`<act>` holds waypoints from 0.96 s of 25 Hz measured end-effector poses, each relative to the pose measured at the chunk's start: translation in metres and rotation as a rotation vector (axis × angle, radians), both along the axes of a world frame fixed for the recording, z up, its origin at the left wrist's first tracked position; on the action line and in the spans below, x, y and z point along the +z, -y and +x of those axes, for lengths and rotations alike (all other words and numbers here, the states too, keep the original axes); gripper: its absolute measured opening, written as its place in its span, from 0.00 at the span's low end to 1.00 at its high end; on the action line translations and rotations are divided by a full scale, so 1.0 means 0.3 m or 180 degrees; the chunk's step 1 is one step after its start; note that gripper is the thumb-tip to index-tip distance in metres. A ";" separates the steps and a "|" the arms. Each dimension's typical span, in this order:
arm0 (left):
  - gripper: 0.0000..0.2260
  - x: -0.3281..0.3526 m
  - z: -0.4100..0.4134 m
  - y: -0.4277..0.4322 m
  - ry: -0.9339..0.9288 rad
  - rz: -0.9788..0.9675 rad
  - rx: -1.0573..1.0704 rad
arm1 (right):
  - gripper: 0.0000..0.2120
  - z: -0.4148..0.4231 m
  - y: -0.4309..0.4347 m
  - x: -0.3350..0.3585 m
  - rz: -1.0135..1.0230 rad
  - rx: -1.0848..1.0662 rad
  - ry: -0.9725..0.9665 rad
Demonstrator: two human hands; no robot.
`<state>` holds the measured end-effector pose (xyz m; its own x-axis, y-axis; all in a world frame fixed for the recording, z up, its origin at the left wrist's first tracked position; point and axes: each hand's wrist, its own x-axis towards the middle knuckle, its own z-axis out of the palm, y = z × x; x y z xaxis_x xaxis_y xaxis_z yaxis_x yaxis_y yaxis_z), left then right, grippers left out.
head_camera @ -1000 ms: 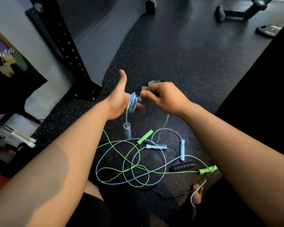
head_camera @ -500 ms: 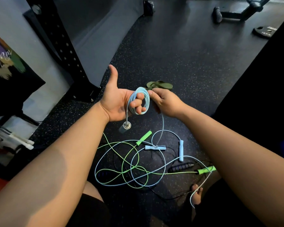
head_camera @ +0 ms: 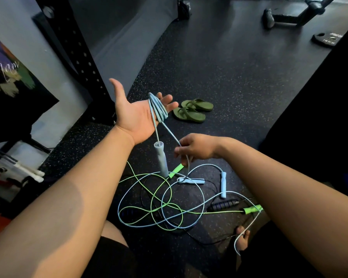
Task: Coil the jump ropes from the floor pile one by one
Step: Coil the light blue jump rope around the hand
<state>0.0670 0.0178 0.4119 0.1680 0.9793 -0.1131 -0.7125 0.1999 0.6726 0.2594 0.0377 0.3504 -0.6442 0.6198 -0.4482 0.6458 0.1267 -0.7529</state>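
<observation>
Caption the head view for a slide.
Open left hand carries a coiled light-blue jump rope; right hand pinches its strand above the tangled floor pile.

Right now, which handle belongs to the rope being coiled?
Find the left hand, palm up over the pile. A blue cord looped over its fingers drops to a blue handle. It alone dangles; the other blue handles lie flat on the floor.

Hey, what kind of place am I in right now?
Probably a gym: speckled black rubber floor, a perforated black rack upright at left, a weight plate lying far right, and jump ropes piled on the floor.
</observation>
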 end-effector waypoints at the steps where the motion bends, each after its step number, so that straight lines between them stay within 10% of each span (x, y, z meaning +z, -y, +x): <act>1: 0.51 -0.005 0.003 -0.007 -0.0043 -0.0011 0.0172 | 0.13 -0.002 -0.001 0.014 0.0210 0.0112 0.0122; 13: 0.57 -0.074 0.042 -0.024 -0.3147 -0.0300 -0.1345 | 0.09 0.010 -0.029 0.144 0.2473 -0.0178 -0.0355; 19: 0.51 -0.042 0.048 0.000 -0.2692 -0.0334 -0.2122 | 0.18 0.045 -0.062 0.141 0.3136 0.0018 -0.0605; 24: 0.49 0.010 0.031 0.030 -0.2035 -0.0228 -0.2149 | 0.23 0.058 -0.067 0.081 0.2389 -0.0388 -0.0794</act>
